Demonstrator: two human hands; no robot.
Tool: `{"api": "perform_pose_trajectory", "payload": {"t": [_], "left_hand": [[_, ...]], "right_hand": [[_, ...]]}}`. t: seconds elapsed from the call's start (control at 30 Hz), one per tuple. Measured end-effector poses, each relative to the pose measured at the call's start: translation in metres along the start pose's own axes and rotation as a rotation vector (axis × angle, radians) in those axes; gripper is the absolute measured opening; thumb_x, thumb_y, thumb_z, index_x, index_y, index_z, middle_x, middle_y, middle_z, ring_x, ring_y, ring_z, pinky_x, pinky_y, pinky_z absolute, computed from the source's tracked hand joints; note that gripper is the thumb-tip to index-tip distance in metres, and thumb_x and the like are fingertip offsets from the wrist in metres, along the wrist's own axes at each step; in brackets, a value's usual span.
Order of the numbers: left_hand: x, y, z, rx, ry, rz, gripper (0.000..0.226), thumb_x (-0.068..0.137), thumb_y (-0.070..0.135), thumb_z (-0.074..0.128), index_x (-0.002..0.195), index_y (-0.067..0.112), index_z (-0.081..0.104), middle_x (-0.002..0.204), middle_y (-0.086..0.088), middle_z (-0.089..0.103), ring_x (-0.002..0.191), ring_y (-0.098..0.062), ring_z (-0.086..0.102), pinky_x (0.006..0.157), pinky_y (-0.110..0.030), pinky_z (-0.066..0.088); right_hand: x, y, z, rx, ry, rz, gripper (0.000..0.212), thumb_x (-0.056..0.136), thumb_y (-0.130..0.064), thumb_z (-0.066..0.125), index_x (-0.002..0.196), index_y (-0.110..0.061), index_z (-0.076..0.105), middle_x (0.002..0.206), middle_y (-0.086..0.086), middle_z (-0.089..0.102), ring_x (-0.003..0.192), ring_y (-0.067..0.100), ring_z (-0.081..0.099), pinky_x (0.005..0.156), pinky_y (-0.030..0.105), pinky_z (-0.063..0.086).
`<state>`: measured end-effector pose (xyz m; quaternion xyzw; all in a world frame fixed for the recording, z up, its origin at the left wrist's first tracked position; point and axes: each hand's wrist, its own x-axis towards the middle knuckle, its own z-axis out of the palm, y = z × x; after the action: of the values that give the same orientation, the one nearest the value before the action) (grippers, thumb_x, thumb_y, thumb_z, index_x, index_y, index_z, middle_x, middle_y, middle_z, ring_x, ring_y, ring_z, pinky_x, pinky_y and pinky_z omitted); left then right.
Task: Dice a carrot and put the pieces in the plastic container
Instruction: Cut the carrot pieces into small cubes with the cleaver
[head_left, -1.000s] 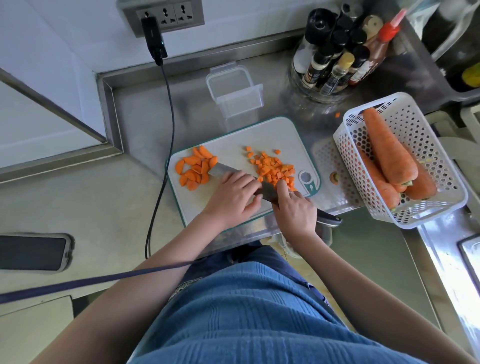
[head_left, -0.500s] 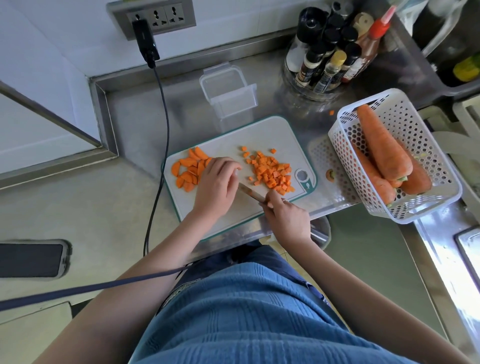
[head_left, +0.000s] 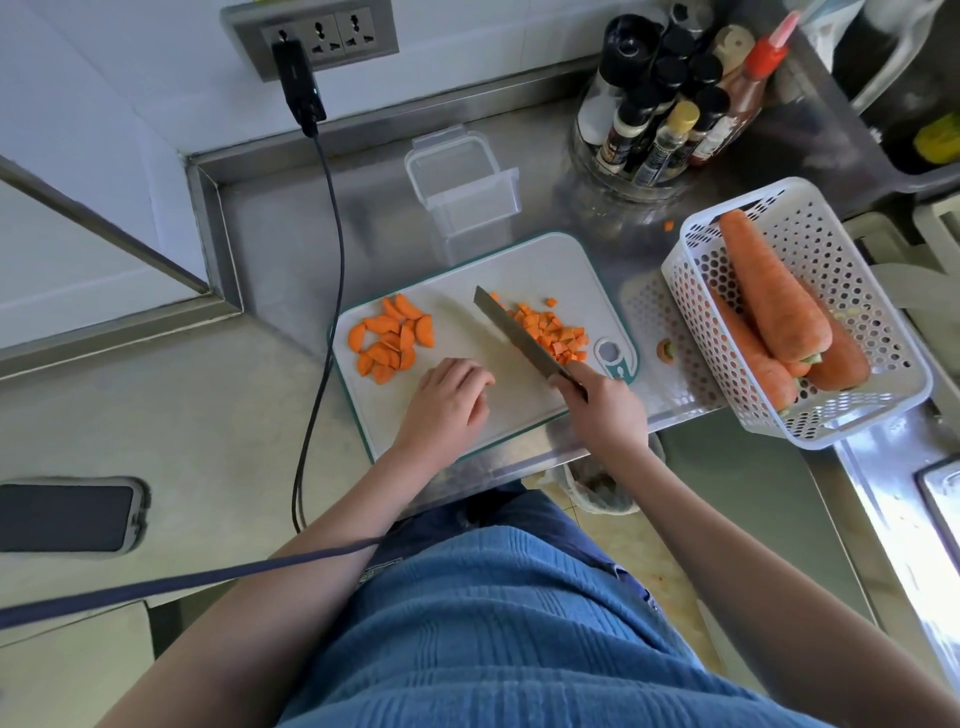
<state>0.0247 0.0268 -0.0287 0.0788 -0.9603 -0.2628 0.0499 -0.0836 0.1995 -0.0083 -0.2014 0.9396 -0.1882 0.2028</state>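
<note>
A white cutting board (head_left: 457, 291) lies on the steel counter. On its left part sits a pile of carrot half-slices (head_left: 389, 338); on its right part lies a heap of diced carrot (head_left: 553, 332). My right hand (head_left: 605, 410) grips the handle of a knife (head_left: 519, 338), whose blade points up-left and rests against the left edge of the dice heap. My left hand (head_left: 449, 400) rests on the bare board below the slices with fingers loosely curled, holding nothing. The clear plastic container (head_left: 462, 179) stands empty behind the board.
A white perforated basket (head_left: 883, 374) with whole carrots (head_left: 774, 296) sits at the right. A rack of sauce bottles (head_left: 670, 104) stands behind. A carrot end (head_left: 665, 349) and a stray bit (head_left: 669, 226) lie on the counter. A black cable (head_left: 324, 312) hangs left; a phone (head_left: 67, 517) lies far left.
My left hand has drawn back from the slices toward me. My right hand has swung the knife to the right, so the blade now lies against the diced heap.
</note>
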Motion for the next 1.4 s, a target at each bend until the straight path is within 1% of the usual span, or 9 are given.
{"api": "perform_pose_trajectory", "payload": {"t": [0.27,0.5,0.6,0.7,0.83,0.93,1.03,1.27,1.4], "left_hand": [[0.009,0.004,0.017,0.083,-0.265,0.240,0.033,0.081,0.019,0.042,0.101,0.005,0.064,0.104,-0.008,0.062,0.103,-0.022,0.047,0.085,-0.039,0.049],[0.019,0.029,0.036,0.302,-0.541,0.425,0.054,0.097,0.036,0.035,0.143,0.008,0.035,0.149,-0.005,0.035,0.136,-0.021,0.030,0.109,-0.034,0.014],[0.025,0.033,0.037,0.338,-0.578,0.431,0.056,0.088,0.042,0.030,0.124,0.011,0.060,0.128,-0.004,0.058,0.116,-0.021,0.053,0.095,-0.033,0.028],[0.030,0.030,0.038,0.360,-0.518,0.460,0.052,0.082,0.040,0.034,0.107,0.011,0.069,0.113,-0.004,0.066,0.106,-0.020,0.052,0.088,-0.033,0.032],[0.039,0.029,0.034,0.338,-0.433,0.415,0.055,0.085,0.040,0.032,0.115,0.009,0.065,0.113,-0.003,0.065,0.105,-0.020,0.058,0.091,-0.031,0.034],[0.042,0.029,0.032,0.324,-0.352,0.340,0.050,0.091,0.034,0.036,0.128,0.006,0.055,0.127,-0.006,0.057,0.119,-0.022,0.051,0.098,-0.032,0.040],[0.043,0.026,0.032,0.249,-0.384,0.305,0.049,0.097,0.024,0.043,0.141,0.004,0.036,0.145,-0.009,0.038,0.135,-0.024,0.031,0.110,-0.034,0.024],[0.024,0.006,0.025,0.174,-0.243,0.341,0.038,0.084,0.020,0.037,0.104,0.004,0.064,0.108,-0.010,0.063,0.109,-0.022,0.043,0.081,-0.038,0.052],[0.025,0.007,0.025,0.152,-0.270,0.291,0.032,0.087,0.015,0.047,0.114,0.002,0.058,0.118,-0.011,0.056,0.115,-0.026,0.046,0.090,-0.041,0.047]], "right_hand": [[-0.015,0.003,0.000,0.213,0.268,0.316,0.021,0.103,-0.028,0.033,0.093,-0.011,0.039,0.067,0.006,0.050,0.060,0.033,0.051,0.046,0.031,0.032],[-0.002,-0.005,0.002,0.047,0.137,0.397,0.030,0.098,-0.010,0.032,0.127,-0.015,0.039,0.077,0.009,0.054,0.068,0.030,0.053,0.055,0.034,0.042],[0.001,-0.017,0.005,0.021,0.098,0.396,0.030,0.094,-0.003,0.032,0.120,-0.017,0.038,0.082,0.012,0.058,0.072,0.031,0.054,0.062,0.041,0.048],[0.003,-0.022,0.007,0.044,0.111,0.351,0.007,0.101,-0.018,0.031,0.097,-0.017,0.037,0.080,0.011,0.059,0.072,0.033,0.056,0.064,0.042,0.050],[0.005,-0.011,0.000,0.089,0.128,0.274,0.018,0.103,-0.029,0.029,0.097,-0.014,0.038,0.074,0.010,0.057,0.065,0.032,0.054,0.055,0.037,0.044],[0.003,0.003,-0.009,0.126,0.142,0.206,0.022,0.102,-0.033,0.033,0.097,-0.014,0.043,0.071,0.009,0.058,0.061,0.033,0.054,0.049,0.032,0.040],[0.000,0.008,-0.014,0.204,0.137,0.179,0.020,0.102,-0.032,0.038,0.095,-0.015,0.046,0.067,0.005,0.055,0.058,0.027,0.052,0.047,0.029,0.035],[-0.009,0.007,-0.013,0.333,0.159,0.171,0.014,0.101,-0.026,0.042,0.096,-0.014,0.048,0.061,0.004,0.049,0.053,0.022,0.042,0.047,0.030,0.030],[-0.011,0.007,-0.014,0.363,0.116,0.176,0.028,0.100,-0.027,0.044,0.078,-0.010,0.040,0.059,0.000,0.045,0.052,0.016,0.038,0.048,0.029,0.026]]}}
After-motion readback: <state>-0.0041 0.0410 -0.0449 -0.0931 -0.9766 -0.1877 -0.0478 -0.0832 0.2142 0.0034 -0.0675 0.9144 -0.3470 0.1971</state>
